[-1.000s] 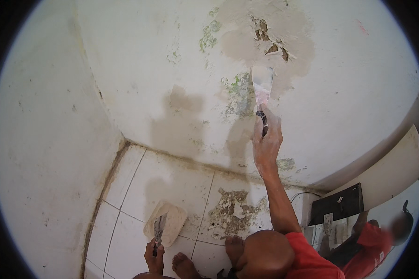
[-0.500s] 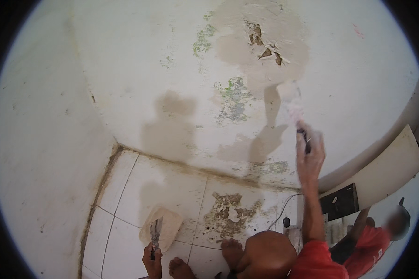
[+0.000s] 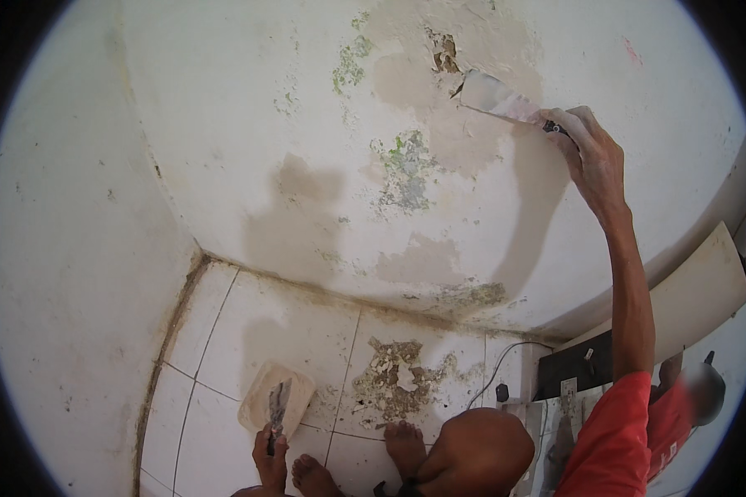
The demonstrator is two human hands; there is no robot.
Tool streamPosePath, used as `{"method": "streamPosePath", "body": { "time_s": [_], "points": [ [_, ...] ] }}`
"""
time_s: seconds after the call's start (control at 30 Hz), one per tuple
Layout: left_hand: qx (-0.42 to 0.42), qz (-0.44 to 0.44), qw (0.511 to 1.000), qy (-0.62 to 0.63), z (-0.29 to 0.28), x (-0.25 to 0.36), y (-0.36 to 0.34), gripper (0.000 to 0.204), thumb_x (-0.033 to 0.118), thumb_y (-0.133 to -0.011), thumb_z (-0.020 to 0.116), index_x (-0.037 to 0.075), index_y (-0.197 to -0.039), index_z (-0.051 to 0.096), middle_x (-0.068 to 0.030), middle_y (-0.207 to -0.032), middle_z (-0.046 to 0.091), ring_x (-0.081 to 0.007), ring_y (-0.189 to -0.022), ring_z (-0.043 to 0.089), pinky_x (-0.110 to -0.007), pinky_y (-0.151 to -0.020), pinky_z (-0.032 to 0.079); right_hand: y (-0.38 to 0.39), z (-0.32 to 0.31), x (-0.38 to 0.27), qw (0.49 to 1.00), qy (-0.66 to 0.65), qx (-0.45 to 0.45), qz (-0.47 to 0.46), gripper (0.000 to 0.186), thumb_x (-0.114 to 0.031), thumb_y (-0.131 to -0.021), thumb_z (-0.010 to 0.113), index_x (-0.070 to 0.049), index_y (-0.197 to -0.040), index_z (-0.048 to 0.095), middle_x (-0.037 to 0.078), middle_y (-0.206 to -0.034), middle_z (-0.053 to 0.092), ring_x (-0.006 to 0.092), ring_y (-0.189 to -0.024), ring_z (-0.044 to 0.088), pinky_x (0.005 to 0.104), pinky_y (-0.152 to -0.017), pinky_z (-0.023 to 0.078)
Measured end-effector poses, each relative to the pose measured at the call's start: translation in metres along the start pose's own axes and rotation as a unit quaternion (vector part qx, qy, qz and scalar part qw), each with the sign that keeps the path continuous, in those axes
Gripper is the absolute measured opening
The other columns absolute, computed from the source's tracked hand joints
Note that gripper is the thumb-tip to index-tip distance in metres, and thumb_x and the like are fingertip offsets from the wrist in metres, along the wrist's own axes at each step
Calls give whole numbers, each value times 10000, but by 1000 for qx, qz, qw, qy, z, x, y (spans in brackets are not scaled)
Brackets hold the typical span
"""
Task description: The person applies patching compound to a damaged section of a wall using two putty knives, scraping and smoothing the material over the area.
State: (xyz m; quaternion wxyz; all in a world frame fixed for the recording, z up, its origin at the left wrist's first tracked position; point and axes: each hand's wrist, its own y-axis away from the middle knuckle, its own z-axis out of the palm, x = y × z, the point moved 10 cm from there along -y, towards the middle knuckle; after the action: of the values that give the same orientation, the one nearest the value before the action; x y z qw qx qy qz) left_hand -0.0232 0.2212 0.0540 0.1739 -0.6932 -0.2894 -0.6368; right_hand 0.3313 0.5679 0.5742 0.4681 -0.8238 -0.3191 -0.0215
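Observation:
My right hand is raised to the wall and grips the dark handle of a wide putty knife. The blade lies against the damaged patch, just below a brown hole in the plaster. White smears cover the blade and my fingers. Low on the left, my left hand closes round the handle of a second, narrower putty knife, its blade grey with filler. That blade points up over a shallow beige tray on the floor; whether the two touch I cannot tell.
Flaked plaster debris lies on the white floor tiles by my feet. Green and grey peeled spots mark the wall. At right are a cable, a dark flat panel, a curved pale board and another person in red.
My right hand has swung up and to the right, and its putty knife now lies slanted on the patch, covering the lower holes. My left hand has barely moved.

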Motion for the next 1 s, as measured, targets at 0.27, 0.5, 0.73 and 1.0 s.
{"method": "streamPosePath", "body": {
  "time_s": [0.27, 0.5, 0.73, 1.0],
  "points": [
    [-9, 2, 1000, -11, -3, -3, 1, 315, 61, -918, 611, -22, -1219, 568, -37, -905, 597, -92, -716, 560, -243, -635, 476, 19, -7, 36, 994, -7, -4, 105, 283, -128, -868, 693, -189, -1144, 678, 16, -1014, 596, 195, -790, 623, 346, -684, 529],
    [10, 7, 1000, 7, -3, 1, 4, 324, 49, -915, 612, -28, -1226, 566, -39, -922, 587, -94, -703, 551, -246, -618, 469, 75, -31, 54, 990, 3, 55, 129, 289, -89, -884, 688, -125, -1170, 670, 48, -1011, 594, 167, -841, 624, 317, -691, 530],
    [-3, 21, 1000, 5, -3, 9, -4, 322, 55, -909, 621, -39, -1212, 563, -39, -920, 581, -96, -711, 551, -242, -614, 462, 79, -13, -5, 947, -159, 144, 240, 308, -58, -897, 687, -93, -1202, 666, 74, -992, 591, 137, -849, 588, 295, -718, 525],
    [17, 5, 1000, 18, -5, 7, 4, 311, 59, -909, 626, -39, -1198, 569, -47, -962, 581, -96, -717, 552, -245, -615, 463, 66, 23, -42, 958, -134, 115, 227, 303, -74, -904, 683, -86, -1207, 675, 87, -880, 510, 159, -716, 511, 321, -652, 480]
  ]
}}
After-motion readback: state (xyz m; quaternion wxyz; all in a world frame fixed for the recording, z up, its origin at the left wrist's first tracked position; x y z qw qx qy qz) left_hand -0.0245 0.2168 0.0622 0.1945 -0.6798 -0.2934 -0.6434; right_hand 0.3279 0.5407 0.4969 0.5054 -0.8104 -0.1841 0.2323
